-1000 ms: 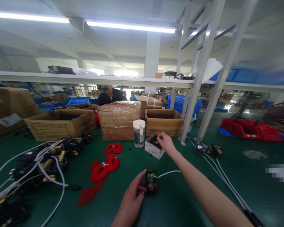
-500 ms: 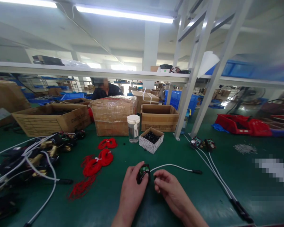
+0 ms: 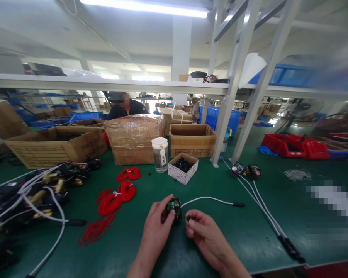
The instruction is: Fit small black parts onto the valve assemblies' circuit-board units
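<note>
My left hand (image 3: 158, 224) is closed round a small black housing with a green circuit board (image 3: 174, 206), gripping it by its sides on the table. From the housing a white cable (image 3: 207, 197) runs right and ends in a black connector (image 3: 239, 204). Close by on the right, my right hand (image 3: 204, 233) pinches a small black part (image 3: 188, 218) between thumb and forefinger; its exact kind is too small to make out. Beyond both hands stands a small white carton (image 3: 183, 177) filled with many little black parts.
Red wire bundles (image 3: 116, 200) and a heap of cabled units (image 3: 46, 189) lie left. A lidded plastic cup (image 3: 161, 154) and cardboard boxes (image 3: 134, 139) stand behind. Two more cabled boards (image 3: 239, 170) sit right, near a metal post (image 3: 224, 112). A person (image 3: 126, 106) is across the bench.
The camera view has shifted slightly. My left hand still grips the housing, now turned a little. My right hand keeps its pinch on the small black part, which shows more clearly.
</note>
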`<state>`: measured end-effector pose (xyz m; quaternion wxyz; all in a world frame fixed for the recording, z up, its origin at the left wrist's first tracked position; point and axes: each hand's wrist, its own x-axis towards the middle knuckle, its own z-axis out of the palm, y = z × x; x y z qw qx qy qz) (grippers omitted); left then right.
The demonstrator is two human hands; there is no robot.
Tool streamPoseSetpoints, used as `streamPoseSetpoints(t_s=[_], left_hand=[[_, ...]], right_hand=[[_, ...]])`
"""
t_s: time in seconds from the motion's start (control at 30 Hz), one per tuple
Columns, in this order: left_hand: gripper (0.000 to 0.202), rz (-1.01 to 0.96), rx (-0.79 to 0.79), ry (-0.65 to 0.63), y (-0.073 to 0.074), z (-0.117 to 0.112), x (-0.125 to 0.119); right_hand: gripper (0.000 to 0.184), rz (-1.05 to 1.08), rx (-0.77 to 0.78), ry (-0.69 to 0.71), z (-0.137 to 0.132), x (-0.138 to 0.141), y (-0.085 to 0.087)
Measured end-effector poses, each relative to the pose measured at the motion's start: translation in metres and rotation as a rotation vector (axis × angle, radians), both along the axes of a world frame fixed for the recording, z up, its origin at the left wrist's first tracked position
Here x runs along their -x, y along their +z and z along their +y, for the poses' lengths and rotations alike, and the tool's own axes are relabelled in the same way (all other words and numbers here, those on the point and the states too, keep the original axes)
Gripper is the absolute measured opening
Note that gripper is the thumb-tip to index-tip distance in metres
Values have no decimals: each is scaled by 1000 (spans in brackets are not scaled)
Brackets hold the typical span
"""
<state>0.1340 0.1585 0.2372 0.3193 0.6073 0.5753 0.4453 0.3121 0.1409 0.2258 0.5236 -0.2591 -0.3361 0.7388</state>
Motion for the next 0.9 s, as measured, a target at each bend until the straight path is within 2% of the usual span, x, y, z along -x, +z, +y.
streamPoseSetpoints(t_s=[0.27, 0.5, 0.63, 0.8, 0.9], left_hand=[[50, 6, -5, -17, -6, 1, -2], [49, -8, 5, -26, -6, 1, -2], [49, -21, -6, -45, -7, 1, -1], [50, -35, -10, -82, -8, -1, 1], [51, -59, -6, -102, -9, -1, 3]], right_hand=[[13, 168, 73, 76, -4, -4, 2], [16, 168, 98, 35, -2, -5, 3], [24, -11, 44, -40, 3, -2, 1], [32, -438, -93, -110, 15, 0, 5], [30, -678, -231, -119, 23, 3, 12]])
